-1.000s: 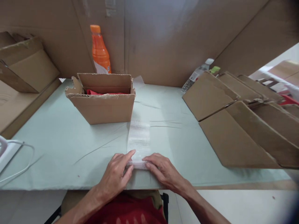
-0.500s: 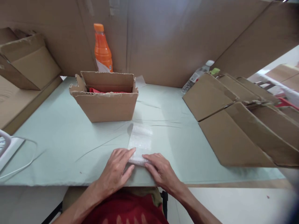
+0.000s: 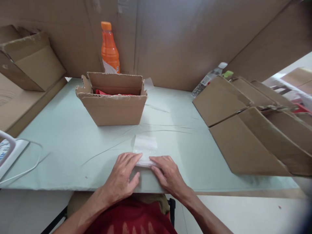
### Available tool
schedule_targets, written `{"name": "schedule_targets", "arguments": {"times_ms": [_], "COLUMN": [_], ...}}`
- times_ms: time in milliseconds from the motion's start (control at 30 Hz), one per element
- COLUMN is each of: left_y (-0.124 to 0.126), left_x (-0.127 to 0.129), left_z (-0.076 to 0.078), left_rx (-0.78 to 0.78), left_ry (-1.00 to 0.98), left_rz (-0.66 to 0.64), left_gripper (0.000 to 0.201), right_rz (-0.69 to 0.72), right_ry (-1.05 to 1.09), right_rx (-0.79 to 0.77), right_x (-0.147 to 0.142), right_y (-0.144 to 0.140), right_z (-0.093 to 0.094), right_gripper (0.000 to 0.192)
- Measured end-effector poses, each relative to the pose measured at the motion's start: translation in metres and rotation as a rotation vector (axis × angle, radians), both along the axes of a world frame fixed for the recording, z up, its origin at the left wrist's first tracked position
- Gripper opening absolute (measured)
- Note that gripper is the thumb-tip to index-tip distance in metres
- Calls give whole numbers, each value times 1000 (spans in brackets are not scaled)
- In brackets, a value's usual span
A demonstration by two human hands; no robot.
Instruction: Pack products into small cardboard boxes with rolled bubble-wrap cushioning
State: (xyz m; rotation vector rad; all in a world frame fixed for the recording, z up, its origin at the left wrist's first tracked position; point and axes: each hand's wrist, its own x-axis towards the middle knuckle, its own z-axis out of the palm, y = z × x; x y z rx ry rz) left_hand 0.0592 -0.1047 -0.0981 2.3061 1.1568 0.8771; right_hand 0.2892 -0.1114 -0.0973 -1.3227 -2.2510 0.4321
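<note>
A strip of clear bubble wrap point(image 3: 145, 143) lies on the pale green tabletop, its near end rolled or folded into a narrow bundle. My left hand point(image 3: 123, 172) grips the bundle's left end, index finger on top and thumb lower down. At the right end, my right hand point(image 3: 168, 172) pinches it between thumb and fingers. Both palms hover close to the table's front edge. Whether anything is wrapped inside the bundle I cannot tell.
An open cardboard box point(image 3: 117, 110) with something red inside stands behind the wrap. Behind it is an orange bottle point(image 3: 110, 52). Several cardboard boxes point(image 3: 246, 143) and a clear bottle point(image 3: 207, 79) are at right. A white device point(image 3: 12, 152) with a cable sits at left.
The flat length of bubble wrap beyond my hands has become shorter as the near end is rolled away from me. Both hands keep their hold. The view has shifted slightly.
</note>
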Motion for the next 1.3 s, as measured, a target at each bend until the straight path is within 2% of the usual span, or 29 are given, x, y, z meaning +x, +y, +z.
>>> {"name": "schedule_targets", "arguments": {"times_ms": [100,167,233,300,367,433,533,633,700,767,833,900,967,1033,1100,1200,1267,1300], "left_y": [-7,-3,6,13,16,11,-2,-9,-9,-9,-10,-12,-8,6,33,87,118,128], "left_x": [-4,-2,1,2,1,-3,-6,-1,5,10,14,14,8,-5,-25,-58,-75,-80], "left_z": [3,1,-4,-9,-10,-10,-9,-8,-7,-5,-3,-2,2,15,39,82,101,105], "left_rx": [-106,-111,-68,-24,-38,-146,-431,-664,-738,-741,-701,-658,-560,-338,-3,484,652,689], "left_ry": [-22,7,76,130,106,-14,-322,-641,-742,-723,-630,-498,-372,-281,-210,-38,115,171], "left_rz": [29,98,173,246,296,344,408,387,366,353,312,225,133,94,144,324,405,431], "left_gripper": [54,50,46,43,41,44,58,70,74,74,72,69,66,65,64,64,65,63], "right_rz": [26,0,-38,2,83,96,-1,-51,-38,-27,-9,53,106,81,9,-55,-62,-72], "right_ry": [60,37,-13,-90,-163,-163,22,210,283,328,373,406,404,405,415,328,247,226], "right_rx": [-177,-102,61,146,141,124,70,-136,-272,-312,-354,-485,-612,-622,-544,-320,-106,10], "right_x": [1,0,-2,-6,-10,-14,-19,-21,-19,-14,-9,-6,-5,-6,-4,4,13,17], "right_y": [-4,-7,-9,-7,-1,7,16,14,10,8,8,12,18,25,32,43,52,56], "right_z": [7,10,12,11,8,2,-3,-2,1,6,12,18,23,26,28,31,39,46], "right_gripper": [26,26,29,35,35,29,25,25,23,26,46,62,46,30,28,21,14,12]}}
